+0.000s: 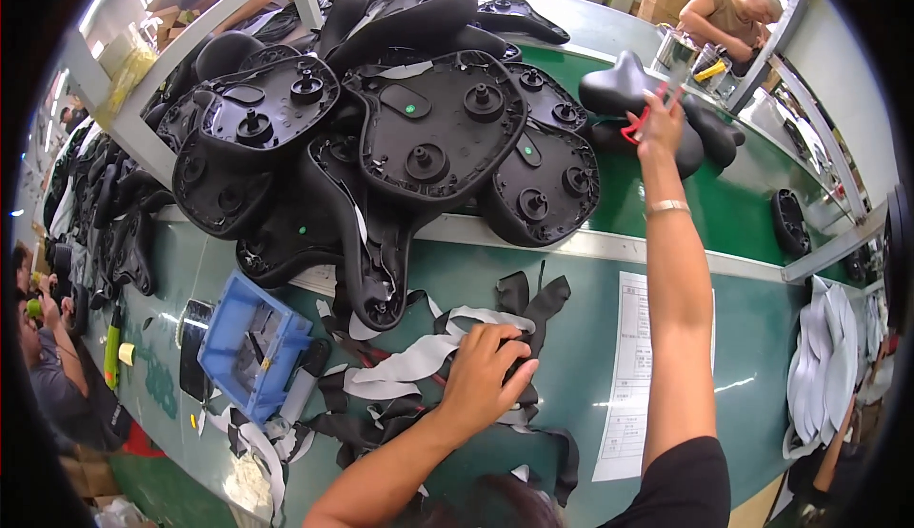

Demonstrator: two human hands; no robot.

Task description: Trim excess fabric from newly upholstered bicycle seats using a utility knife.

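- The right hand (661, 128) is closed around red-handled scissors (636, 126), beside the dark seats (614, 87) on the green belt (562, 63).
- The scissors should be light, stiff and sharp; the handles are the safe place to hold.
- The right arm reaches far forward, nearly straight, with a pale band (668, 205) at the wrist.
- The left hand (484, 373) is palm down over the pale scraps (409, 359) and black scraps (547, 307) on the green surface (571, 423), fingers loosely bent and thumb apart; its underside is hidden, so I cannot tell whether it grips anything.
- The left forearm slants in from the lower edge, bent more than the right.
- The scraps look limp and very light, likely easiest to pinch by an edge.
- The piled seats (386, 161), just beyond the left hand, show hard-looking undersides; their smooth covers may be soft and slippery, so the rim or narrow nose should give the firmest hold.
- A blue bin (217, 361) stands left of the scraps.
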